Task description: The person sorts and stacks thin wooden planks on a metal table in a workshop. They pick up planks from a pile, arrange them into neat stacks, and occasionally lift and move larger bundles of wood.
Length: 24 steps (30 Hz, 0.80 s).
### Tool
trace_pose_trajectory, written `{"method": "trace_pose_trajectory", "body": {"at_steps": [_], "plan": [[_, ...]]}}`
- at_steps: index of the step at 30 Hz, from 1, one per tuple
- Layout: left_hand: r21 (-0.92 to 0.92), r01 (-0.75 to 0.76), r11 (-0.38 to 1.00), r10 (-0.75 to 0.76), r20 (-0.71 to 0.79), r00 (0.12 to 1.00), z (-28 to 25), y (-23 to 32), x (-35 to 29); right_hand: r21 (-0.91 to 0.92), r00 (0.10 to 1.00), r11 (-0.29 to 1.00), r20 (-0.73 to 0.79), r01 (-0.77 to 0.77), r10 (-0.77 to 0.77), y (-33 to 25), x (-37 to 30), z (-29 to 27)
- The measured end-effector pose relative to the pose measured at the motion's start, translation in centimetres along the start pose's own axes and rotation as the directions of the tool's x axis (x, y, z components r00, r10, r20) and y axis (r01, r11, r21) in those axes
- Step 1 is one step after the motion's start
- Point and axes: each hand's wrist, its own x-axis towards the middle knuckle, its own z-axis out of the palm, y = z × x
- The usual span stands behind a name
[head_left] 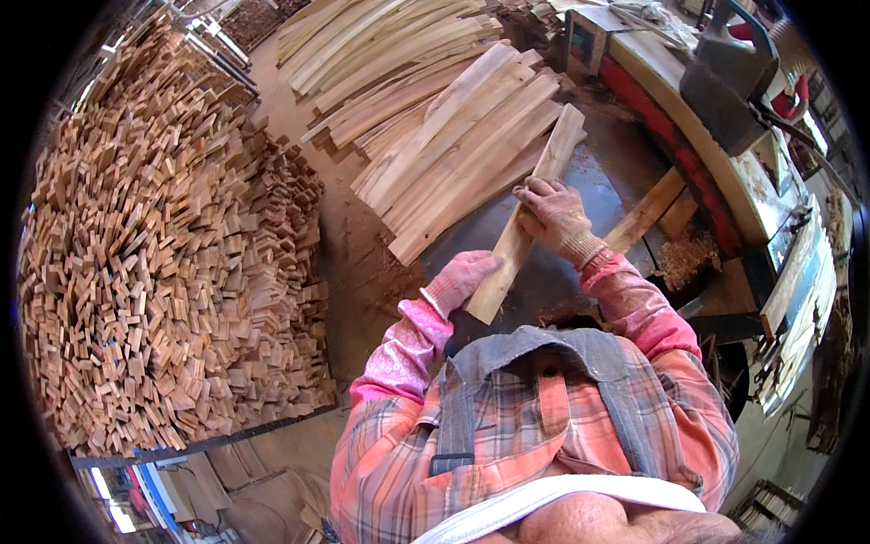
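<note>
A narrow wooden board point(559, 148) slants across a dark metal tabletop point(555, 288), its near end close to my body. My left hand point(464, 279), in a pinkish work glove, grips the board's left edge near that end. Farther up, my right hand point(555, 218) wears a stained glove and has its fingers curled over the board. Its thumb is largely hidden. Just left of the board's far half lies a stack of long planks point(480, 136).
A large pile of short wood pieces point(172, 281) fills the left side. More long boards point(381, 45) lie at the back. On the right stands a machine with a red side point(666, 118) and a dark guard point(729, 77). Wood shavings point(686, 258) are heaped beside another board point(648, 210).
</note>
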Motion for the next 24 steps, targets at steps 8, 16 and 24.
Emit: {"method": "trace_pose_trajectory", "body": {"at_steps": [8, 16, 24], "plan": [[0.165, 0.132, 0.978, -0.166, 0.213, 0.963, 1.1, 0.0, 2.3, -0.051, 0.998, 0.998, 0.06, 0.023, -0.02, 1.5, 0.1, 1.0], [0.786, -0.02, 0.618, 0.36, -0.26, 0.896, -0.8, 6.9, 2.7, -0.365, 0.847, 0.807, 0.082, -0.464, 0.525, 4.1, -4.6, -0.6], [0.856, 0.484, 0.18, 0.224, -0.515, 0.828, -7.6, 9.7, 4.5, -0.342, 0.872, 0.804, -0.139, -0.487, 0.469, 13.5, -10.8, -3.8]]}}
